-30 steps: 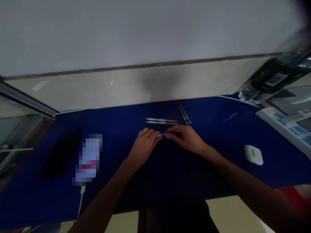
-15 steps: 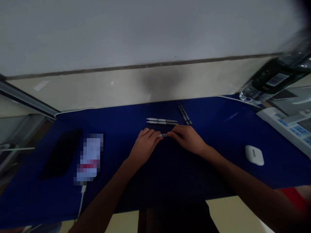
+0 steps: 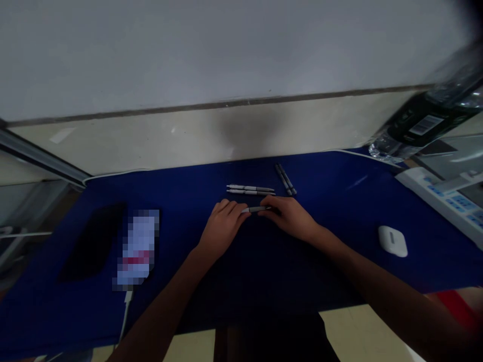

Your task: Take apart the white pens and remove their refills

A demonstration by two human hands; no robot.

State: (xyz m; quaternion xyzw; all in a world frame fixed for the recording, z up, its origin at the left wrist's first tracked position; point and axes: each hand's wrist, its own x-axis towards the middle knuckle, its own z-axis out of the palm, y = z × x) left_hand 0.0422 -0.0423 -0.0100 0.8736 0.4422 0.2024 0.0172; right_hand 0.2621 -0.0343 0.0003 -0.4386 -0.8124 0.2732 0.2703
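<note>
A white pen with a grey grip (image 3: pixel 256 208) lies level between my two hands, low over the blue table. My left hand (image 3: pixel 223 221) is closed around its white barrel, hiding the rear part. At the other end, the fingers of my right hand (image 3: pixel 289 216) pinch around the tip, which they partly cover. Just beyond my hands, two white pens with grey grips (image 3: pixel 247 190) lie side by side, tips to the right. Farther right, two dark pens (image 3: pixel 286 179) rest together at a slant.
On the left are a phone with its screen lit (image 3: pixel 138 246), a white cable (image 3: pixel 126 309) and a dark flat object (image 3: pixel 92 241). To the right sit a white earbud case (image 3: pixel 392 241), a power strip (image 3: pixel 441 201) and a plastic bottle (image 3: pixel 418 123). A wall (image 3: pixel 188 136) bounds the back.
More of the pen's grey grip shows between my hands now, as my right fingers have shifted slightly at the tip. The other pens have not moved on the table.
</note>
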